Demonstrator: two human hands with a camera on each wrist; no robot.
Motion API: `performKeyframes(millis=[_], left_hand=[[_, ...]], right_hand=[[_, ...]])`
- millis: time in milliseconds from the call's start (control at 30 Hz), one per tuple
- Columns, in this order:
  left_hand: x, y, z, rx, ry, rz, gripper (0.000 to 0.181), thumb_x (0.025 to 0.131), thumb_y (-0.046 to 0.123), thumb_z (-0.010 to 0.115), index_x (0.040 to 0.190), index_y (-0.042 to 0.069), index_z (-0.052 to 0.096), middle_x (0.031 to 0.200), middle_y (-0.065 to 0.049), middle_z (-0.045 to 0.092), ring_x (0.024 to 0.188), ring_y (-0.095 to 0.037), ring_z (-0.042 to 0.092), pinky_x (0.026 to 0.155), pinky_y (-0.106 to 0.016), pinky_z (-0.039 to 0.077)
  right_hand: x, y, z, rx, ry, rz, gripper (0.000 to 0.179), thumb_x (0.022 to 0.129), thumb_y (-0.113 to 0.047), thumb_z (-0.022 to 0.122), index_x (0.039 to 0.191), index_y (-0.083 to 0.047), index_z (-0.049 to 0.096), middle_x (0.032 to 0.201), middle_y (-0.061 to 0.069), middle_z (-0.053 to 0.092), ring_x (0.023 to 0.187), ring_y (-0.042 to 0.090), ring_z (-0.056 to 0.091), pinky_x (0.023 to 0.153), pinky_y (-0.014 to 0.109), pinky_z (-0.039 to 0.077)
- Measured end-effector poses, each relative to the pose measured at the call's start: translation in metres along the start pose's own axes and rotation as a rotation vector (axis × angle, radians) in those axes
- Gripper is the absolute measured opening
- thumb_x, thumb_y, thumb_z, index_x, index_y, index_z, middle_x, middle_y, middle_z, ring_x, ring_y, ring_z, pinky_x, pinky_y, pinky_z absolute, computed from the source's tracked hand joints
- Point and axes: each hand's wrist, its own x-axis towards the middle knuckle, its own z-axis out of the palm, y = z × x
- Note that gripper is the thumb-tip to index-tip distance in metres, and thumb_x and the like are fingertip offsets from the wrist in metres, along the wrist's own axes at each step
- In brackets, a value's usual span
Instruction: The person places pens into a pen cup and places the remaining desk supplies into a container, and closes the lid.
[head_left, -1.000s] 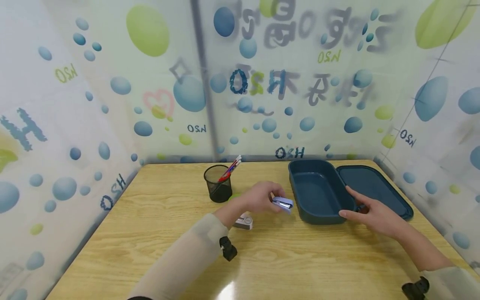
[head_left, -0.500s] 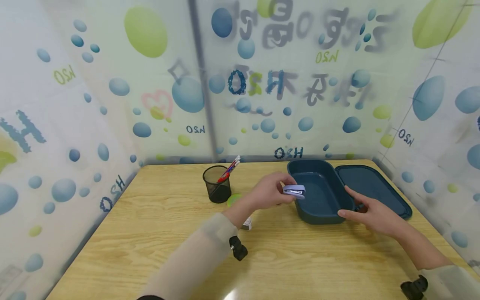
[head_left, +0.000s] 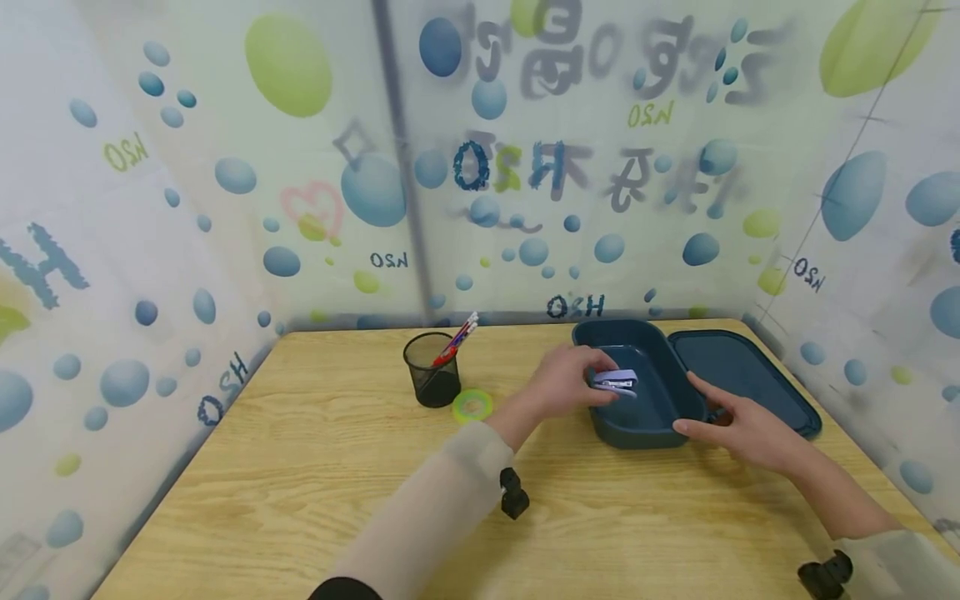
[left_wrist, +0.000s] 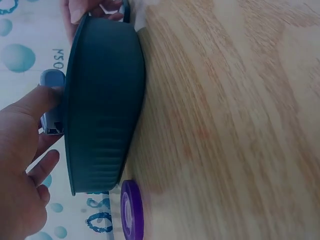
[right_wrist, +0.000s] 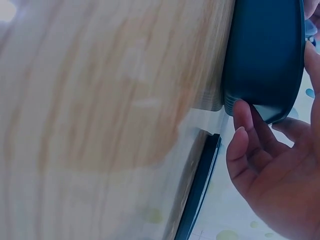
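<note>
My left hand (head_left: 564, 381) pinches a small lavender stapler (head_left: 618, 380) over the interior of a dark teal rectangular box (head_left: 643, 439). In the left wrist view, the stapler (left_wrist: 52, 102) shows above the box's rim, between thumb and fingers. My right hand (head_left: 750, 429) holds the box at its near right corner, thumb on the front rim. Seen from the right wrist, its fingers (right_wrist: 243, 114) curl against the box's end wall. The box stands upright on the table.
A matching flat lid (head_left: 742, 375) lies right of the box. A black mesh pen cup (head_left: 435, 379) with pens (head_left: 459, 337) stands back left, a yellow-green tape roll (head_left: 473, 406) beside it. A purple roll (left_wrist: 132, 210) shows near the box in the left wrist view.
My left hand has carried the stapler rightward from beside the box to over its interior. The grey-white object near the tape is now hidden by my forearm. My right hand stays at the box.
</note>
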Motion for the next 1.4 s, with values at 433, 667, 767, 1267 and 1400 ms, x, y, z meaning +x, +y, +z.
performKeyframes(millis=[433, 667, 767, 1267, 1400], left_hand=[[0.0, 0.011, 0.017, -0.002, 0.0, -0.092, 0.036, 0.094, 0.048, 0.086, 0.127, 0.035, 0.079, 0.12, 0.016, 0.075, 0.118, -0.01, 0.044, 0.103, -0.039, 0.03], [0.001, 0.009, 0.022, 0.017, -0.01, -0.085, 0.038, 0.095, 0.051, 0.085, 0.129, 0.035, 0.078, 0.121, 0.017, 0.075, 0.116, -0.01, 0.044, 0.102, -0.041, 0.027], [0.001, 0.01, 0.021, -0.002, -0.005, -0.089, 0.04, 0.096, 0.051, 0.084, 0.131, 0.034, 0.078, 0.12, 0.017, 0.074, 0.116, -0.01, 0.044, 0.103, -0.041, 0.027], [-0.022, -0.006, -0.005, -0.191, -0.01, 0.063, 0.043, 0.099, 0.037, 0.084, 0.137, 0.018, 0.076, 0.132, 0.001, 0.076, 0.125, -0.02, 0.066, 0.113, -0.043, 0.047], [-0.042, -0.016, -0.016, -0.309, -0.019, 0.058, 0.043, 0.099, 0.031, 0.085, 0.136, 0.013, 0.076, 0.134, -0.006, 0.075, 0.127, -0.031, 0.066, 0.11, -0.048, 0.056]], right_hand=[[0.001, -0.003, 0.002, 0.007, -0.011, 0.004, 0.1, 0.106, -0.054, 0.069, 0.178, -0.014, 0.012, 0.12, 0.015, 0.059, 0.076, 0.022, 0.056, 0.06, 0.035, 0.048], [0.002, -0.006, 0.0, 0.001, -0.018, 0.01, 0.101, 0.106, -0.055, 0.068, 0.178, -0.013, 0.01, 0.139, 0.027, 0.057, 0.084, 0.023, 0.06, 0.064, 0.038, 0.05], [0.002, -0.007, 0.0, 0.006, -0.018, 0.008, 0.101, 0.106, -0.055, 0.068, 0.178, -0.014, 0.01, 0.142, 0.029, 0.057, 0.083, 0.023, 0.061, 0.063, 0.038, 0.05], [-0.001, 0.0, 0.002, 0.015, -0.004, -0.003, 0.099, 0.106, -0.052, 0.069, 0.178, -0.014, 0.012, 0.118, 0.014, 0.057, 0.07, 0.02, 0.054, 0.059, 0.035, 0.047], [-0.001, 0.0, 0.002, 0.013, 0.003, -0.008, 0.099, 0.106, -0.051, 0.069, 0.178, -0.013, 0.013, 0.112, 0.011, 0.055, 0.066, 0.018, 0.05, 0.058, 0.034, 0.045]])
